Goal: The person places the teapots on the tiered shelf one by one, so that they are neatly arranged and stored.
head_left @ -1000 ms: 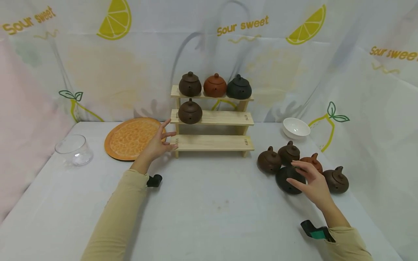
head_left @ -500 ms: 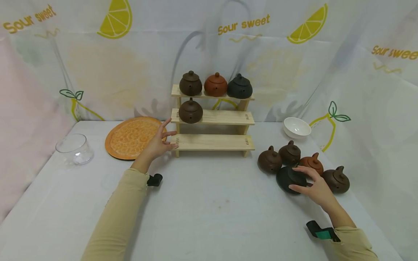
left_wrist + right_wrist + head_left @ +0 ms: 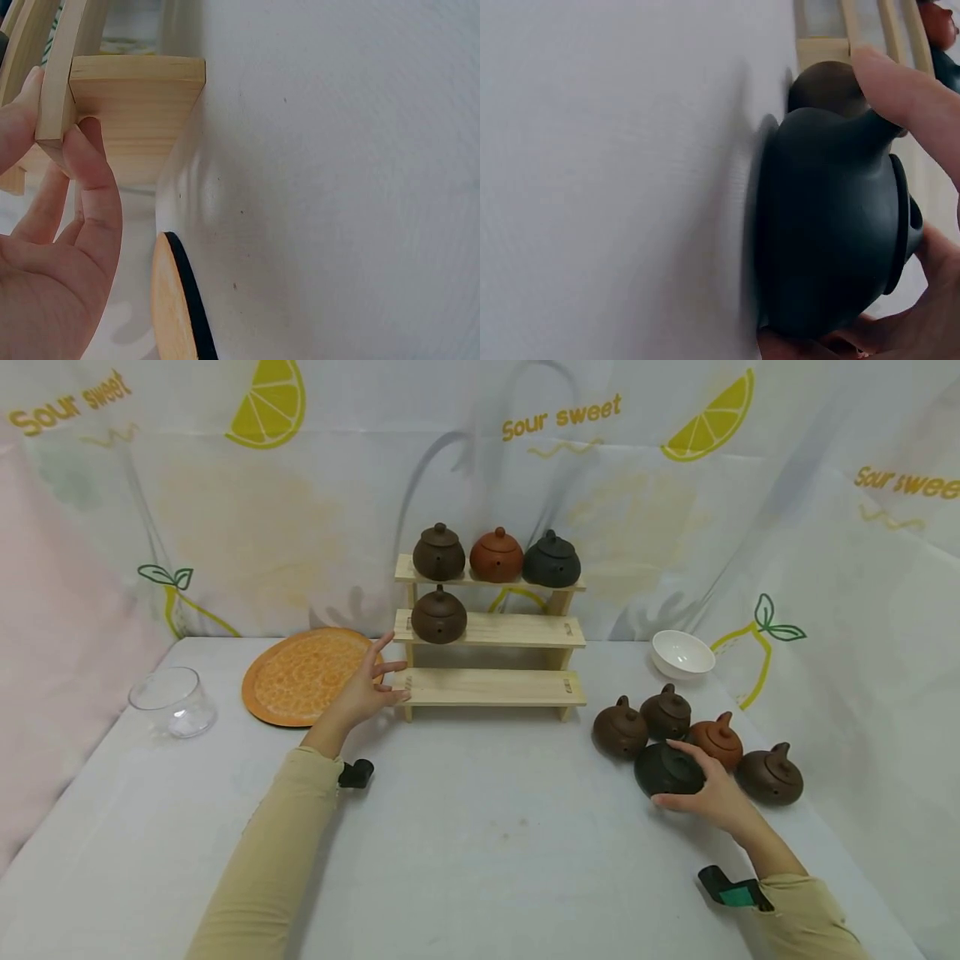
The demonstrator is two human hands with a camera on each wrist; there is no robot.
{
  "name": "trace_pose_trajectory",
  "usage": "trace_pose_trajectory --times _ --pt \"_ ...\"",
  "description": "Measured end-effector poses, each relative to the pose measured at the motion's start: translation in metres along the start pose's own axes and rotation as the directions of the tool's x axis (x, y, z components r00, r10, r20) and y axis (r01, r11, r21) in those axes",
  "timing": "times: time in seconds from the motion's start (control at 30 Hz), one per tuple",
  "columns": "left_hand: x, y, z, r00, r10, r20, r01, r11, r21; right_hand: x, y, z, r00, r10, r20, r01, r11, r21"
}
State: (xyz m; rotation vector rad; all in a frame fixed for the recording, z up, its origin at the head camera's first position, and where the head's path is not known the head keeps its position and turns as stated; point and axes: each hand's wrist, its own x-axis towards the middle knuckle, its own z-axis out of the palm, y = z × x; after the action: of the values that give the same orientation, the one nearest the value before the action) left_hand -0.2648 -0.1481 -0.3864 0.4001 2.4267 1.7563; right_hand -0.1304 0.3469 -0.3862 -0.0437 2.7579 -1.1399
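A three-tier wooden stand (image 3: 491, 687) stands at the back of the white table. Its top tier carries three small teapots, and a dark brown teapot (image 3: 438, 616) sits on the middle tier. My left hand (image 3: 375, 681) touches the left end of the lowest tier with straight, spread fingers; in the left wrist view the fingers (image 3: 90, 187) lie against the stand's side post (image 3: 56, 90). My right hand (image 3: 686, 777) grips a black teapot (image 3: 660, 768) on the table. The right wrist view shows a finger (image 3: 907, 90) over the black teapot (image 3: 825, 225).
Several brown and reddish teapots (image 3: 619, 729) cluster beside the black one. A white bowl (image 3: 680, 653) sits behind them. An orange plate (image 3: 307, 675) lies left of the stand, with a glass bowl (image 3: 172, 702) farther left. Printed cloth walls enclose the table.
My right hand has come down from above the black teapot and its fingers have curled round it. The left hand has stayed on the stand.
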Motion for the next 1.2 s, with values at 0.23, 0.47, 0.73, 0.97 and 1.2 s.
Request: trace_pose_trajectory --times 0.23,0.47,0.73,0.97,1.2 --pt "0.0 0.0 0.0 1.0 -0.007 0.005 0.007 1.0 0.0 0.0 -0.002 0.002 1.0 0.019 -0.011 -0.019 0.999 0.037" --pt "0.0 0.002 0.0 1.0 0.003 0.006 -0.003 1.0 -0.004 -0.004 -0.009 0.004 0.998 0.055 0.021 -0.057 0.996 0.07" --pt "0.001 0.003 0.0 1.0 -0.001 0.005 0.001 1.0 -0.008 -0.012 -0.015 0.006 0.997 0.059 0.04 -0.064 0.987 0.144" --pt "0.0 0.004 -0.001 1.0 -0.006 0.004 0.006 1.0 -0.003 -0.019 -0.031 0.0 1.0 -0.025 0.005 0.024 0.991 0.132" --pt "-0.001 0.003 -0.001 1.0 -0.012 0.007 0.012 1.0 -0.003 -0.021 -0.047 -0.004 0.994 -0.109 0.004 0.107 0.983 0.149"
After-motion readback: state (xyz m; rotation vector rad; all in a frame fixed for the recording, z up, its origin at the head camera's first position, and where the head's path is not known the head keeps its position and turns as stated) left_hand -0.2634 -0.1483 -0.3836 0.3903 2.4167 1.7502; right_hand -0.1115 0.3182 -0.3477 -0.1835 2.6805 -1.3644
